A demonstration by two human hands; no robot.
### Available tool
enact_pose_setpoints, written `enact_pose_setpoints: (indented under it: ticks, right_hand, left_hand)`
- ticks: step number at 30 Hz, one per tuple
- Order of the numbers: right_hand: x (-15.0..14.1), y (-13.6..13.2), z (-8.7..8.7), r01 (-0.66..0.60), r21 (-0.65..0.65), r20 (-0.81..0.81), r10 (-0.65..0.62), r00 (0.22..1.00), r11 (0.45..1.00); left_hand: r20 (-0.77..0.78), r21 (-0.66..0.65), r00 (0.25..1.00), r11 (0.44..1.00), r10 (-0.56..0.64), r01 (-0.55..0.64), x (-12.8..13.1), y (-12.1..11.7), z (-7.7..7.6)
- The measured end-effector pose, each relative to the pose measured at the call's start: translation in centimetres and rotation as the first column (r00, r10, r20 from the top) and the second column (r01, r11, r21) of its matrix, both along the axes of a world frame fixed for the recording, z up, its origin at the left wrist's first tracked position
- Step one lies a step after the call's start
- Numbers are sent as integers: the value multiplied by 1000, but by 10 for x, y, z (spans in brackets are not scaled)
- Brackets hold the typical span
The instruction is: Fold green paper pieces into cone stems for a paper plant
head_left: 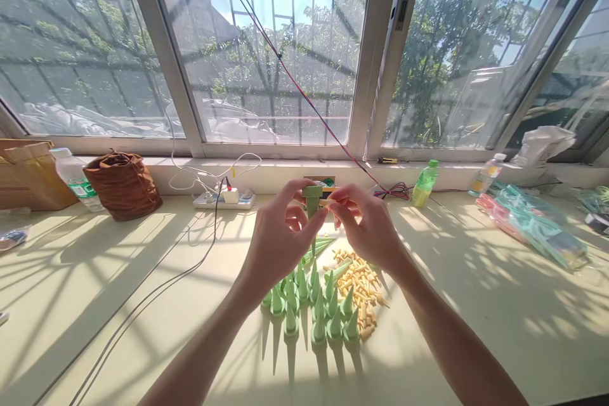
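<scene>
My left hand point(291, 225) is closed round a green plastic cone point(313, 200), held with its wide flat end up and its tip down. Close against it on the right, my right hand point(364, 222) is pinched at the cone's upper side. What lies between the right fingertips is too small to make out. Below both hands stand several green cones point(320, 327), tips up, in loose rows on the table. A heap of small tan pegs point(359, 282) lies to their right. A few more green cones point(340, 269) lie on their sides behind and against the heap.
A white power strip point(223, 201) with cables point(190, 273) runs across the left of the table point(476, 330). Further left are a brown pouch point(124, 187), a water bottle point(78, 181) and a cardboard box point(33, 174). At right stand a green bottle point(425, 184) and plastic packets point(537, 225).
</scene>
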State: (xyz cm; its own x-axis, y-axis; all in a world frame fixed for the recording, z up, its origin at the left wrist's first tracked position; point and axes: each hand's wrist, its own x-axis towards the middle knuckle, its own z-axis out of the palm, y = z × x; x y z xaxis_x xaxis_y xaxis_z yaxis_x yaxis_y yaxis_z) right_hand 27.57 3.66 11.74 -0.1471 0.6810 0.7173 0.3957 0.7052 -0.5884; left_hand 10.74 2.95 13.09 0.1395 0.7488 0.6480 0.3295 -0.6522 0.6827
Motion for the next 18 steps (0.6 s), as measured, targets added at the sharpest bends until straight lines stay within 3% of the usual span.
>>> enact_pose_setpoints:
  ticks: [8,18]
  right_hand:
    - [1,-1,2,-13,-30,-7,12,1000,999]
    - [2,-2,3,-46,-120,-34,42,999,992]
  left_hand:
    - [-79,190,995,980,68,-52,4,2,-4]
    - [-178,422,967,902,182,-92,3,4,-7]
